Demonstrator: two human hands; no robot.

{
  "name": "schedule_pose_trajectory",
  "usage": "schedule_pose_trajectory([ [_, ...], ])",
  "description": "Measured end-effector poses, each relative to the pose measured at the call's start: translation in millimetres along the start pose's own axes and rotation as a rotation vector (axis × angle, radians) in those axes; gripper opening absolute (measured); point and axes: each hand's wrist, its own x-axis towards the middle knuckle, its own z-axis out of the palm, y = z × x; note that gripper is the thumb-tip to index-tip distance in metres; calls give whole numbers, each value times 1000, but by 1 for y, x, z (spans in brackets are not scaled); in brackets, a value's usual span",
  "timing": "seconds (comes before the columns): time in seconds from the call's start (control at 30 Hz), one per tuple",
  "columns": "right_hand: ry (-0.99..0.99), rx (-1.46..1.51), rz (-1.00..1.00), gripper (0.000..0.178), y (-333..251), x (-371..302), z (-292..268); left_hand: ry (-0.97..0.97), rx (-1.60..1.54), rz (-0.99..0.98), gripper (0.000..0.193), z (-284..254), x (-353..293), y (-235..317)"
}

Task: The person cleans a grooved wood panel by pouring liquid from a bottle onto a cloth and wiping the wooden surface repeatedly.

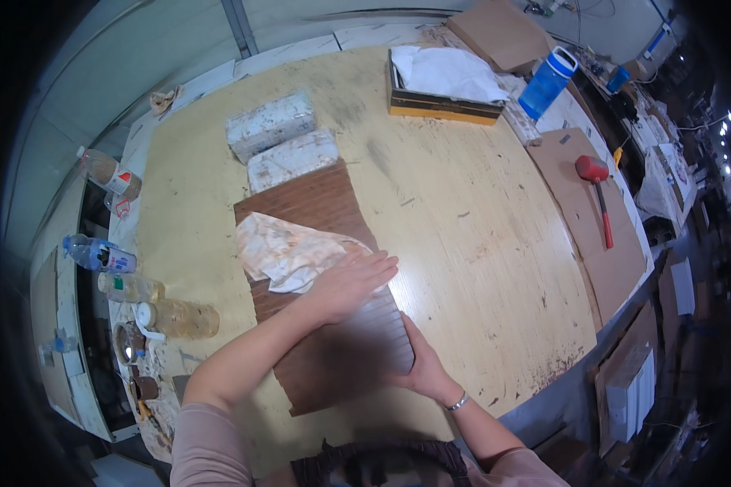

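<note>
A brown, ribbed wood-look panel (317, 357) lies lengthwise in front of me, its far end against or over a white wrapped block (294, 158). Across its middle is a crumpled white cloth (288, 252) with orange-brown stains. My left hand (351, 284) rests on the panel at the cloth's right end, fingers stretched out and flat; whether cloth is under the palm is hidden. At the panel's right edge, my right hand (425, 364) grips the side, with some fingers hidden. A silver band circles that wrist.
Another wrapped block (270, 123) stands behind the first on the pale worktable (479, 284). Several bottles (183, 318) line the left edge. At the back are a dark box (443, 108) with white cloth and a blue bottle (548, 85); a red mallet (594, 174) lies on cardboard at right.
</note>
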Motion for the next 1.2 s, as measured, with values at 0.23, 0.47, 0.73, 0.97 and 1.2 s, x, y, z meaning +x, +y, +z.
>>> schedule_pose_trajectory([
  [0.23, -15, 38, -6, 107, -3, 10, -2, 370, 357, -802, 37, -88, -77, -185],
  [0.47, 86, 142, -115, 81, -15, 150, -62, 29, -13, -685, 38, -83, 6, -69],
  [0.73, -198, 483, -164, 76, -39, 303, 8, 678, -415, -1313, 44, -73, -168, -181],
  [0.97, 21, -67, -128, 73, -29, 299, -25, 823, -536, -1224, 49, -64, -109, -142],
  [1.2, 132, -762, -471, 70, -41, 291, -15, 640, -109, -747, 39, -80, -82, -56],
])
